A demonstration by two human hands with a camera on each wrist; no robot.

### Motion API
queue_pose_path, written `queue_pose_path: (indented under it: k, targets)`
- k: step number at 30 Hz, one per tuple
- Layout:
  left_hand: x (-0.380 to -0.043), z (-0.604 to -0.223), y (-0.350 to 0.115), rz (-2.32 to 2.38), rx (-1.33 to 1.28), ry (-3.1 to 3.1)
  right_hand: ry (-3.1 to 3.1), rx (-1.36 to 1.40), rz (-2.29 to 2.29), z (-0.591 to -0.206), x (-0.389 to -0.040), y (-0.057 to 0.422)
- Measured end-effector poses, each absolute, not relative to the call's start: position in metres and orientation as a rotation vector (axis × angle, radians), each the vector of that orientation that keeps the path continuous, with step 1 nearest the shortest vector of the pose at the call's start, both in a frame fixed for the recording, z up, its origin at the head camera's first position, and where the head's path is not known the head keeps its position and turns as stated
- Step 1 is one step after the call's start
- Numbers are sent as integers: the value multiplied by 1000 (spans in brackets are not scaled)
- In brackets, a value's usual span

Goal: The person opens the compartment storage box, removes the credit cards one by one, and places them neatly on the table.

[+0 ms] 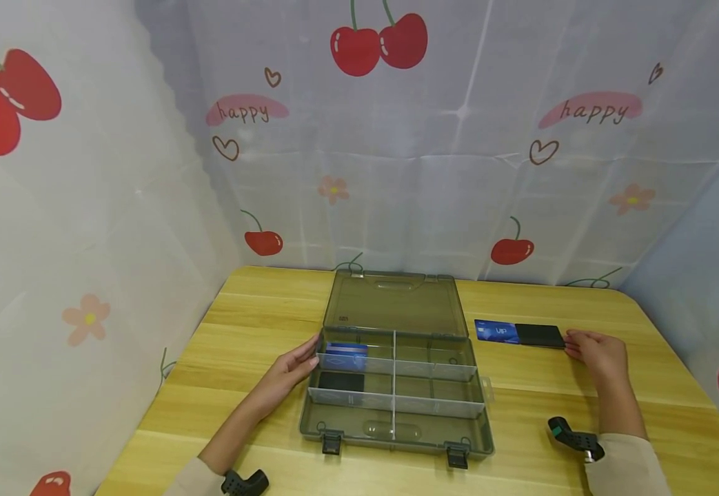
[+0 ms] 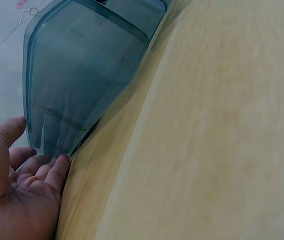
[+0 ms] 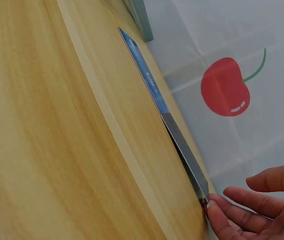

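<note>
Box (image 1: 347, 417) and folded-back lid (image 1: 396, 303) lie on the table (image 1: 520, 399) before you, with a striped blue card (image 1: 347, 348) in the rear left compartment and a dark card (image 1: 342, 381) in the middle left one. Your left hand (image 1: 287, 368), half open with loosely bent fingers, touches the box's left side. To the box's right, a blue VIP card (image 1: 497, 331) and a black card (image 1: 540, 335) lie in line, end to end; I cannot tell whether they overlap. Your right hand (image 1: 601, 351) is mostly open, thumb apart, fingertips touching the black card's right end.
</note>
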State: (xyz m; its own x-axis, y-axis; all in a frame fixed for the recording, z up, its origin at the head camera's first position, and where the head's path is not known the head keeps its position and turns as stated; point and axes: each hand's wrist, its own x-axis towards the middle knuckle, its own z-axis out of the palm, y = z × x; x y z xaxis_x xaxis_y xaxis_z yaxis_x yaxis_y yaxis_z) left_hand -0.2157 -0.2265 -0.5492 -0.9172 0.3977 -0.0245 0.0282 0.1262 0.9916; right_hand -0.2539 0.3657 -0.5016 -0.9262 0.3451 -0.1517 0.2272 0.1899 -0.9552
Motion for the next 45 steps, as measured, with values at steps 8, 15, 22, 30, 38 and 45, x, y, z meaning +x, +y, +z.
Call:
queue_pose_path:
  k: [8,15,22,30,38,45]
  targets:
    - [-215,-547,-226,1857,420,2129,-2373,-533,1861,-498,-252,367]
    - [-215,-548,-226,1858,419,2126,-2321,-515,1860,-487,-253,364]
    - [-215,-548,-226,1855,430,2132,-2340,-402,1829,-468,-250,354]
    - [-215,-549,-226,1859,430,2125,-2356,-270,1782,-448,-244,341]
    - [-215,-548,-226,1871,421,2117,-2379,-159,1707,-428,-238,324]
    - [-213,-548,-226,1871,417,2130,-2373,-140,1712,-415,-232,314]
